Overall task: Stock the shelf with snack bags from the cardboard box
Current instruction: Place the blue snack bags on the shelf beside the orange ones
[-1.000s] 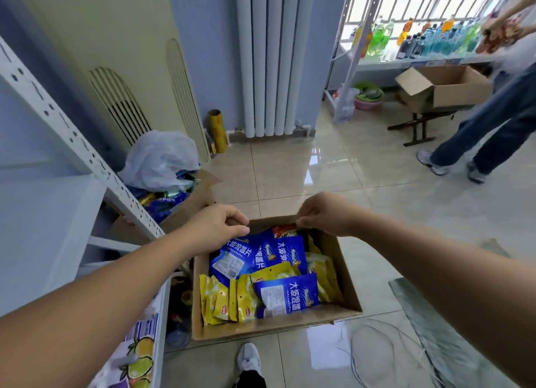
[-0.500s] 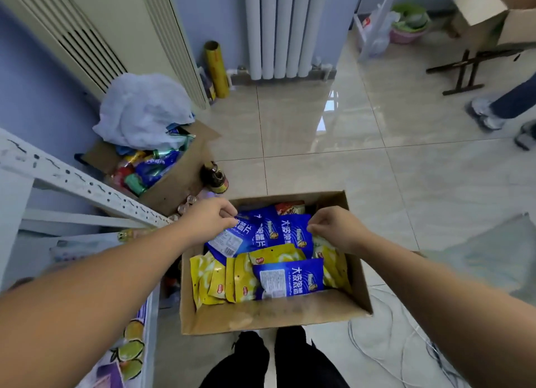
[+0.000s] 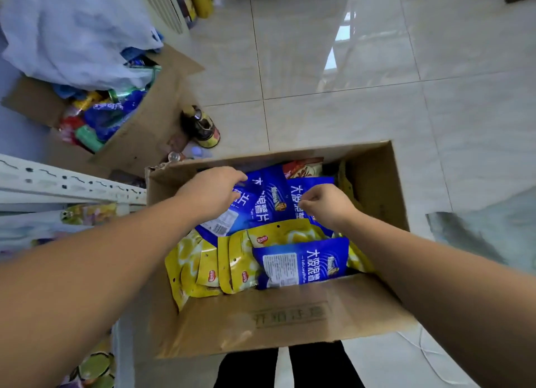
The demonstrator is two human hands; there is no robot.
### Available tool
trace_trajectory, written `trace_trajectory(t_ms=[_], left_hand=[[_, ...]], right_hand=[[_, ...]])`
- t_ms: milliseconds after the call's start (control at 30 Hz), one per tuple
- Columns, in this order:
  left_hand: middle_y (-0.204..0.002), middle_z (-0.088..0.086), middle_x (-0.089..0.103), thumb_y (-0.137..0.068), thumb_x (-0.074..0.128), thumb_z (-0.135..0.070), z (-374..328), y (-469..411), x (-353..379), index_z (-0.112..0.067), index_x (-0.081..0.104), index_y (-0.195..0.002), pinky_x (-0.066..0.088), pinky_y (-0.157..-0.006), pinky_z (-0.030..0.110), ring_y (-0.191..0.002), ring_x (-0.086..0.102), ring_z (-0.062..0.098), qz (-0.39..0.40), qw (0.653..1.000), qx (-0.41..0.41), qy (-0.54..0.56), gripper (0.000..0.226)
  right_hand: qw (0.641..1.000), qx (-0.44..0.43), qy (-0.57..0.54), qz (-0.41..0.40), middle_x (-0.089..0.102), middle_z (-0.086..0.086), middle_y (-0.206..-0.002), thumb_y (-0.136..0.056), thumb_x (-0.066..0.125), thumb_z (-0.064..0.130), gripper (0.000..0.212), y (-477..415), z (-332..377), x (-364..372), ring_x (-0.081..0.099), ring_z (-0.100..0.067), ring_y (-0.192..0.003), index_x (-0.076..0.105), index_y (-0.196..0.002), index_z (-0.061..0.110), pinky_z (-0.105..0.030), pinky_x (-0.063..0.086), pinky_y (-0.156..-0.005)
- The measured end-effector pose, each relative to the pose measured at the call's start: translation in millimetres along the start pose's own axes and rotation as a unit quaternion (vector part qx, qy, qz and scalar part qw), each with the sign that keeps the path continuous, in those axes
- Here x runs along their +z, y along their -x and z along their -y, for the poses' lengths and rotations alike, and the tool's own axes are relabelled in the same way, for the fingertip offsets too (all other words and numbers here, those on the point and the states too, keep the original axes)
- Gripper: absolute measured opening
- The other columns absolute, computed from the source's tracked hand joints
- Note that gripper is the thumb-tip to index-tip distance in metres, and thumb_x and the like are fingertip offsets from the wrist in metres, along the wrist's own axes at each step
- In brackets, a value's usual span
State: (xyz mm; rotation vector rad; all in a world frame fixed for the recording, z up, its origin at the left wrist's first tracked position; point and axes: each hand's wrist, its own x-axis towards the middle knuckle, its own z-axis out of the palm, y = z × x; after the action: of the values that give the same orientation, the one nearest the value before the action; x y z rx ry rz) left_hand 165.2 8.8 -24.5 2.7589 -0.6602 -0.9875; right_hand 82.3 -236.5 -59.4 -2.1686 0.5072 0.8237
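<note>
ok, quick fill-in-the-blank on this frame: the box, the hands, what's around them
In the cardboard box, the far bags under the left hand and right hand are ____. The near-left bags are ____. The dark bottle sits on the ____, outside the box.
Missing: blue; yellow; floor.
</note>
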Motion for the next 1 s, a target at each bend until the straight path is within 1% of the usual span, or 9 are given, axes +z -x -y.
trace_trajectory(t_ms=[100, 167, 233, 333, 467, 533, 733, 867, 1000], left_hand=[[-0.147, 0.002, 0.05, -0.095, 0.062, -0.024, 7.2, -19.2, 9.4, -0.022, 0.045, -0.146, 0.043, -0.107, 0.04, -0.132, 0.049, 0.025, 0.009, 0.999, 0.021, -0.046, 0.054], [-0.146, 0.005, 0.051, -0.094, 0.063, -0.023, 12.1, -29.1, 14.7, -0.022, 0.043, -0.147, 0.044, -0.106, 0.041, -0.131, 0.051, 0.027, 0.009, 0.996, 0.028, -0.082, 0.056], [-0.142, 0.006, 0.054, -0.094, 0.063, -0.023, 13.3, -33.3, 19.5, -0.02, 0.045, -0.144, 0.047, -0.103, 0.043, -0.128, 0.054, 0.029, 0.003, 0.991, 0.039, -0.128, 0.053], [-0.131, 0.006, 0.062, -0.095, 0.059, -0.021, 20.2, -39.3, 31.9, -0.021, 0.053, -0.133, 0.053, -0.093, 0.047, -0.117, 0.06, 0.03, -0.01, 0.989, 0.029, -0.145, 0.039], [-0.109, 0.009, 0.069, -0.098, 0.052, -0.026, 28.3, -41.4, 44.0, -0.024, 0.065, -0.116, 0.053, -0.072, 0.039, -0.098, 0.067, 0.032, -0.015, 0.989, -0.017, -0.146, 0.023], [-0.11, 0.01, 0.07, -0.098, 0.053, -0.034, 31.8, -40.9, 44.8, -0.025, 0.067, -0.117, 0.05, -0.072, 0.038, -0.099, 0.066, 0.033, -0.017, 0.99, -0.036, -0.133, 0.025], [-0.118, 0.007, 0.071, -0.095, 0.058, -0.044, 27.5, -14.7, 19.8, -0.033, 0.073, -0.114, 0.052, -0.09, 0.041, -0.109, 0.063, 0.033, -0.043, 0.998, -0.044, -0.014, 0.027], [-0.107, 0.0, 0.076, -0.088, 0.069, -0.039, 17.7, 14.4, -7.4, -0.031, 0.078, -0.104, 0.052, -0.089, 0.037, -0.106, 0.066, 0.025, -0.04, 0.998, -0.034, 0.04, 0.02], [-0.107, 0.002, 0.076, -0.089, 0.07, -0.039, 4.9, 54.3, -50.1, -0.025, 0.078, -0.107, 0.049, -0.081, 0.031, -0.101, 0.066, 0.021, -0.047, 0.996, -0.055, 0.058, 0.024]], right_hand=[[1.0, 0.021, 0.018, -0.003, 0.066, -0.012, -0.07, -0.095, 0.066, 0.03, 0.033, -23.6, -6.3, 17.5, 0.06, -0.026, -0.062, 0.071, -0.085, -0.001, -0.035, 0.046, -0.06], [0.999, 0.043, 0.017, -0.002, 0.055, -0.006, -0.06, -0.095, 0.066, 0.028, 0.035, -39.3, -11.2, 29.3, 0.05, -0.022, -0.056, 0.062, -0.072, 0.003, -0.031, 0.037, -0.056], [0.998, 0.058, 0.013, 0.0, 0.058, -0.006, -0.066, -0.095, 0.066, 0.028, 0.03, -47.6, -11.3, 36.2, 0.056, -0.025, -0.065, 0.065, -0.077, 0.005, -0.032, 0.042, -0.059], [0.998, 0.068, 0.005, 0.016, 0.069, -0.013, -0.091, -0.096, 0.066, 0.03, 0.03, -55.7, -12.3, 50.3, 0.064, -0.031, -0.089, 0.07, -0.098, 0.001, -0.039, 0.051, -0.073], [0.997, 0.081, -0.013, 0.012, 0.055, 0.0, -0.072, -0.092, 0.07, 0.038, 0.031, -59.3, -16.8, 69.7, 0.056, -0.023, -0.077, 0.057, -0.075, 0.017, -0.031, 0.041, -0.058], [0.997, 0.074, -0.017, -0.004, 0.05, 0.004, -0.067, -0.093, 0.071, 0.038, 0.04, -59.4, -17.2, 73.8, 0.051, -0.021, -0.073, 0.046, -0.064, 0.024, -0.029, 0.033, -0.053], [0.999, -0.02, 0.025, -0.027, 0.048, 0.002, -0.063, -0.099, 0.061, 0.029, 0.041, -32.1, -5.5, 57.6, 0.044, -0.015, -0.059, 0.043, -0.064, 0.018, -0.031, 0.029, -0.049], [0.991, -0.11, 0.066, -0.028, 0.049, 0.005, -0.065, -0.1, 0.058, 0.029, 0.037, -3.6, 3.9, 33.3, 0.047, -0.012, -0.06, 0.042, -0.068, 0.021, -0.032, 0.031, -0.05], [0.977, -0.191, 0.098, 0.0, 0.054, 0.009, -0.07, -0.101, 0.055, 0.025, 0.021, 36.2, 29.5, -5.0, 0.052, -0.019, -0.066, 0.048, -0.081, 0.022, -0.031, 0.035, -0.055]])
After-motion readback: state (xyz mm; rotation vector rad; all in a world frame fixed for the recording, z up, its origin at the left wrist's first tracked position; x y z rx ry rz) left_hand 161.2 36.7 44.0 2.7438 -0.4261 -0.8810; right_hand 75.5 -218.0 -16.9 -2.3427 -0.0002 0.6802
